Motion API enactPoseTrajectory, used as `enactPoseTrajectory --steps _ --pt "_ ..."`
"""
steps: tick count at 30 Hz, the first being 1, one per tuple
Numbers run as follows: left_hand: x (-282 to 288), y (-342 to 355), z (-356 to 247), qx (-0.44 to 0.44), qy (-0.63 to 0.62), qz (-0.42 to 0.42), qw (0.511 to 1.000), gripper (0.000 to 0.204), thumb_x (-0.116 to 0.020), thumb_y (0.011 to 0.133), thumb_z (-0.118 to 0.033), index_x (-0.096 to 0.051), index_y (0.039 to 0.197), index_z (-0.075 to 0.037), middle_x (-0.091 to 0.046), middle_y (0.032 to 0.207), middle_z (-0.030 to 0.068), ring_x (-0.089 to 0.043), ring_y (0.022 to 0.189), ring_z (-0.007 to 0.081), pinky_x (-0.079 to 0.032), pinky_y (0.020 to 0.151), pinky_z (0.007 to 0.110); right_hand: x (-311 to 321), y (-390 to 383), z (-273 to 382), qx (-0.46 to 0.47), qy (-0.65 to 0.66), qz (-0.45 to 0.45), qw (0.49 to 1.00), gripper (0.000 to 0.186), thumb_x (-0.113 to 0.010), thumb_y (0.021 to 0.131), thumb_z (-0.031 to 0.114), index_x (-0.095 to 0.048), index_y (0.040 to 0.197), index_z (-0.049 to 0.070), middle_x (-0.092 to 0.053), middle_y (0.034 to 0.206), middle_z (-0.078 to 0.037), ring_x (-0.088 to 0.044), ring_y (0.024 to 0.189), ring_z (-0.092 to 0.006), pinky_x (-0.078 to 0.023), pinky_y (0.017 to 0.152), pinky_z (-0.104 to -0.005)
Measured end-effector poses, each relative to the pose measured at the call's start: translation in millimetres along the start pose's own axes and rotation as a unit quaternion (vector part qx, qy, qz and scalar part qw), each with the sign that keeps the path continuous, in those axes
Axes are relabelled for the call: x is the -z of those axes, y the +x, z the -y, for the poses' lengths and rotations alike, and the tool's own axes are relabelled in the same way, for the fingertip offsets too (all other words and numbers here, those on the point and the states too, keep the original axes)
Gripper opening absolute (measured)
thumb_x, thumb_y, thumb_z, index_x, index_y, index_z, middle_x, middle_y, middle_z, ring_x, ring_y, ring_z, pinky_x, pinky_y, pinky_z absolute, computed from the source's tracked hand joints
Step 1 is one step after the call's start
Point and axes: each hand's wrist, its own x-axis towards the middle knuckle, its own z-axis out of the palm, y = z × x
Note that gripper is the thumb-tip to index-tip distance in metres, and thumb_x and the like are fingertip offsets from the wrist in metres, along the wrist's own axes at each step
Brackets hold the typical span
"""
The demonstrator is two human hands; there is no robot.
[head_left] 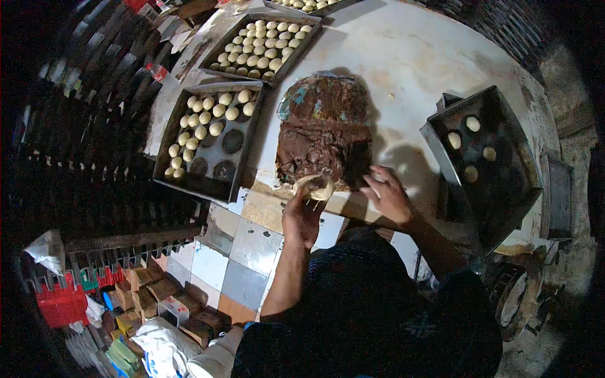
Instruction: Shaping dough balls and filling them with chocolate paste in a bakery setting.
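In front of me, near the table's front edge, my left hand [301, 222] holds a flattened round of pale dough [322, 191] with a dark spot in its middle. My left fingers wrap up around it from below. To its right, my right hand [394, 200] has its fingers apart and slightly bent, with nothing visible in them. Just beyond both hands lies a large slab of dark brown, chocolate-like filling [322, 151]. Its near part is soft and torn, while its far part carries bluish-green patches, perhaps remains of a wrapper.
On the left stands a dark metal tray [195, 189] partly filled with dough balls [200, 132]; a fuller tray [220, 39] sits behind it. Another metal tray [498, 195] with several dough pieces rests at the table's right. Cardboard boxes [165, 286] and white sacks [165, 343] lie low at left.
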Motion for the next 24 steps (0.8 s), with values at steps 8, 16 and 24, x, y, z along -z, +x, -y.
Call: enactPoseTrajectory --steps 8,16,24 --pt "19.1 -84.5 -32.8 -0.358 0.525 0.106 0.765 0.076 -0.049 0.095 -0.006 -0.002 0.153 0.003 -0.022 0.155 0.0232 -0.030 0.141 0.0303 -0.029 0.112 0.040 28.5 40.9 225.6 0.009 0.165 -0.018 0.986 0.044 -0.070 0.086 0.027 -0.057 0.113 -0.006 -0.056 0.112 -0.020 -0.062 0.097 -0.0353 -0.052 0.084 -0.0388" --pt "76.5 -183.4 -104.4 -0.332 0.213 0.175 0.902 0.050 -0.067 0.090 -0.031 -0.056 0.128 -0.001 -0.047 0.141 0.0204 -0.049 0.127 0.0307 -0.037 0.106 0.044 54.5 1.1 323.7 0.147 0.258 -0.033 0.954 0.023 -0.078 0.078 0.007 -0.070 0.099 -0.001 -0.065 0.098 -0.012 -0.066 0.082 -0.0228 -0.053 0.070 -0.0318" --pt "75.8 -223.1 -103.7 -0.582 0.509 0.051 0.632 0.043 -0.068 0.078 -0.001 -0.067 0.119 -0.013 -0.059 0.110 0.0201 -0.060 0.103 0.0310 -0.052 0.082 0.039 76.1 -27.7 357.9 0.116 0.310 0.033 0.943 0.029 -0.078 0.076 0.010 -0.068 0.099 -0.003 -0.065 0.088 -0.012 -0.068 0.075 -0.0212 -0.054 0.064 -0.0282"
